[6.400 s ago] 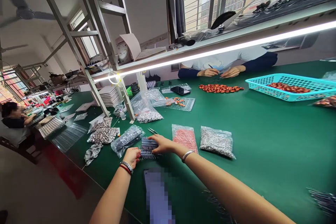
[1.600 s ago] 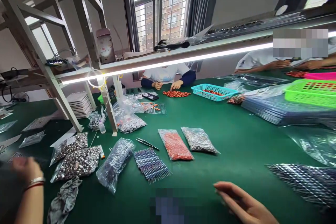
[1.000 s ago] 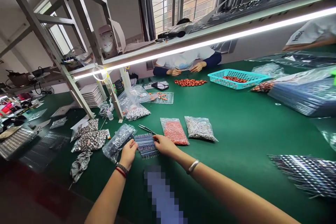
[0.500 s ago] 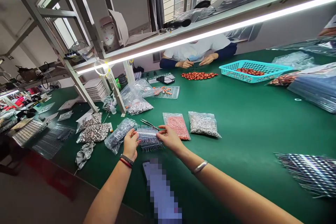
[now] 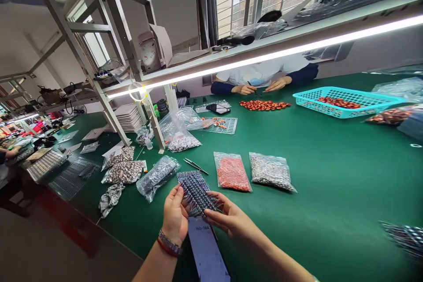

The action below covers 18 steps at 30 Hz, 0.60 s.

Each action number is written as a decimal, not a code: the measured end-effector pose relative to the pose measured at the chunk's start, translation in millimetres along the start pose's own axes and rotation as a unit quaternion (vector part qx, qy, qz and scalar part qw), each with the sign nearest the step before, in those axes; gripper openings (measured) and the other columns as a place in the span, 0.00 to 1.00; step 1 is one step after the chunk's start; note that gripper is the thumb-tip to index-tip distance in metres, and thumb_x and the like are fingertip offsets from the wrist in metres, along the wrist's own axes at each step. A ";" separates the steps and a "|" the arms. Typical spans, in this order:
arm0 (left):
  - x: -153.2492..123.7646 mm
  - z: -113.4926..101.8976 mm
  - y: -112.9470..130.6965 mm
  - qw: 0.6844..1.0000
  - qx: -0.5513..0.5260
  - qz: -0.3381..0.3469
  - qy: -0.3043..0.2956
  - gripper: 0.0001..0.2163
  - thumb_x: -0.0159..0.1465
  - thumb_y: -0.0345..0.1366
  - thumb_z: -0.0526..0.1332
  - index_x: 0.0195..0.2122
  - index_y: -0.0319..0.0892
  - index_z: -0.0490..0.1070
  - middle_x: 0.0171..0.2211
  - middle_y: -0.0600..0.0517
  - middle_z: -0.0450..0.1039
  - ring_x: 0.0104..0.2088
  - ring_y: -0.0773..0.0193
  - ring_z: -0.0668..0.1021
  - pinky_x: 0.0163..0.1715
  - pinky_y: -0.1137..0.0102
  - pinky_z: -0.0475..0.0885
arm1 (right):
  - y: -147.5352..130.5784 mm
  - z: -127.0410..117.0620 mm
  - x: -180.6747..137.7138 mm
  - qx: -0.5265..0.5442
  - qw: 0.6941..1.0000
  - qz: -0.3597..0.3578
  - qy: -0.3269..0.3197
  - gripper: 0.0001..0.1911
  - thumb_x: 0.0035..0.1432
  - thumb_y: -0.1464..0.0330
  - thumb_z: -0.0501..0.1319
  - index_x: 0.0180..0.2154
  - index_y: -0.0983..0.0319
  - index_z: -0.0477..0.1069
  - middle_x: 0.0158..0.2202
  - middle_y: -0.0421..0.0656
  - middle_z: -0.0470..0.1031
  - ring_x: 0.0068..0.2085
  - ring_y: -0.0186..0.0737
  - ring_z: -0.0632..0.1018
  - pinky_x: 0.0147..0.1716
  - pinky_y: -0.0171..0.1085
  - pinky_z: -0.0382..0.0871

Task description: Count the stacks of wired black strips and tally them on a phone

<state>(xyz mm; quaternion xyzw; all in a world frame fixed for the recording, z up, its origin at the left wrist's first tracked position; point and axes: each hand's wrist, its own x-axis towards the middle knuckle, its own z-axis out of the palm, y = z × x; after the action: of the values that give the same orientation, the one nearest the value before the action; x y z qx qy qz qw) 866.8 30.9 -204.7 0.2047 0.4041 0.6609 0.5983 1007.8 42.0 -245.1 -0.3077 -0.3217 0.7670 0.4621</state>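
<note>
1. Green felt-like surface (image 5: 330, 176) carries every item, laid flat within reach.
2. Crumpled grey bag (image 5: 110, 198) lies at the near left edge, beside two bags of silver beads (image 5: 124, 172).
3. Clear bag of dark strips (image 5: 157, 176) rests at an angle, just left of the hands.
4. Left hand (image 5: 175, 218) pinches the near left corner of the strip of taped components (image 5: 197, 194), raised off the surface and tilted toward the eyes, likely for a closer look.
5. Right hand (image 5: 231, 220) steadies its right edge with open, spread fingers.
6. Tweezers (image 5: 195, 166) lie beyond.
7. Bag of red beads (image 5: 231, 172) and bag of grey beads (image 5: 271, 176) sit side by side.
</note>
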 end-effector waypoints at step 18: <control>-37.9 11.1 14.1 0.993 0.083 0.021 -0.087 0.10 0.57 0.39 0.66 0.37 0.38 0.75 0.32 0.50 0.76 0.33 0.66 0.76 0.36 0.73 0.70 | -43.6 24.4 -4.4 -0.099 0.990 -0.051 -0.083 0.23 0.45 0.49 0.69 0.30 0.63 0.71 0.27 0.39 0.70 0.30 0.36 0.69 0.32 0.36 0.63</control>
<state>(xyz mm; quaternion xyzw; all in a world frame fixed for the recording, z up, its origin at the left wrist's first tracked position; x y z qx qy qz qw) 874.0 -1.6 -179.0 0.3184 0.3995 0.6175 0.5981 1012.9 48.9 -195.7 -0.2708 -0.4482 0.7299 0.4395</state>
